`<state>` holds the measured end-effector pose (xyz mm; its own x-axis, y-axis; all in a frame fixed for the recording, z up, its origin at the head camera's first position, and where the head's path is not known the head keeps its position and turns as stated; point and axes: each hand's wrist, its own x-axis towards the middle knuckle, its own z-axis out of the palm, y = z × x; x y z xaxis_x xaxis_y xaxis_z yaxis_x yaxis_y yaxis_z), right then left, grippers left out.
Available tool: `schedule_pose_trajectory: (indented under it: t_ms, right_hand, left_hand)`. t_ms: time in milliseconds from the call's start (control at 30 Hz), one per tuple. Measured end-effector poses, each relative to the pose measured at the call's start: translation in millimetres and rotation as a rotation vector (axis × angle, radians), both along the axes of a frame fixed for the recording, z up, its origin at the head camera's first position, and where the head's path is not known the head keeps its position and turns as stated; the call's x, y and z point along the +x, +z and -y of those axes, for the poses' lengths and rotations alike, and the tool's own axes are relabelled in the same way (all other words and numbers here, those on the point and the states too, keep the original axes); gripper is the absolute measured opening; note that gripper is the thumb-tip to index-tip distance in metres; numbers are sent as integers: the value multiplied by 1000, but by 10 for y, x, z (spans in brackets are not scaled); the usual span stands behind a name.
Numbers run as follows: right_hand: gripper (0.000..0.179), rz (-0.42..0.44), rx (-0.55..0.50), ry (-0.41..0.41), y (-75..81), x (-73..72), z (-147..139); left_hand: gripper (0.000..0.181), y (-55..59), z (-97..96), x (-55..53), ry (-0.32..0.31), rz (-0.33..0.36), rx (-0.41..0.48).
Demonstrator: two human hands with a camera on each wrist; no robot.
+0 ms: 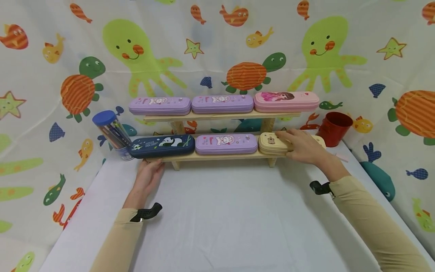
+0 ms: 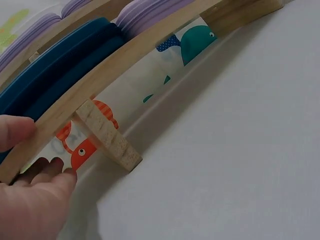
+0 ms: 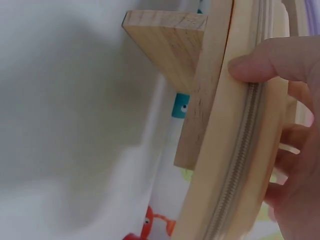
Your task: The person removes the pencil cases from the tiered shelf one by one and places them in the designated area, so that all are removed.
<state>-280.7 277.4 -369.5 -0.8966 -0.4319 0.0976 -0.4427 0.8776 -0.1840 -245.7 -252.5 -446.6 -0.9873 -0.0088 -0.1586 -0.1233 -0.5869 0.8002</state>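
Observation:
At the right end of the lower tier of a two-tier wooden shelf (image 1: pixel 217 158) lies a cream-yellow pencil case (image 1: pixel 268 144). My right hand (image 1: pixel 302 145) grips it, thumb on its zipped front side (image 3: pixel 235 150) and fingers over the top toward the back. At the other end, my left hand (image 1: pixel 148 177) holds the shelf's lower plank (image 2: pixel 90 87), thumb at the front edge and fingers underneath. Right above it sits a dark blue panda pencil case (image 1: pixel 163 146), its left end jutting past the plank. Beside that, in the middle, lies a purple pencil case (image 1: pixel 225 144).
Two purple cases (image 1: pixel 159 106) and a pink case (image 1: pixel 287 101) line the upper tier. A blue-lidded tub of pencils (image 1: pixel 113 132) stands behind the shelf's left end, a red cup (image 1: pixel 334 128) at the right. A patterned curtain (image 1: pixel 204 68) surrounds the white table (image 1: pixel 217 215).

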Motion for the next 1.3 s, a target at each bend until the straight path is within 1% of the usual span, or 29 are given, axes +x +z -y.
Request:
schedule_pose_trajectory:
  t_ms: [167,300,400,500,600,800,933,1100,1200,1300]
  right_hand:
    - [74,24,-22,-56,75,93,-83]
    - [75,-3,-14,-100,141,192,-194]
    - [75,-18,-10,-120,175,255,-273]
    - [75,-30,-11,-139,205,329,-376]
    - [75,-35,-6,-162,225,404,-493]
    - [79,4,16,-230,241,563,-740]
    - [80,28,13,-272,227,658,-885]
    - [82,46,22,-315,164,759,-1092]
    - [85,58,33,-341,112,815,-1235]
    - [87,89,50,-372,59,869,-1383]
  left_hand:
    - [58,4,-27,-22,11,4,79]
    - [57,11,-37,-33,37,21,135]
    - [56,20,-21,-17,70,49,137]
    - [58,32,-16,-5,84,61,127]
    - [62,45,-20,-2,79,55,112]
    - [65,54,-37,-10,54,53,85]
    - [65,46,-33,-22,53,50,104]
    - [57,60,-36,-31,84,71,127]
    - [51,79,-41,-26,98,83,123]
    - [47,97,-41,-24,101,91,103]
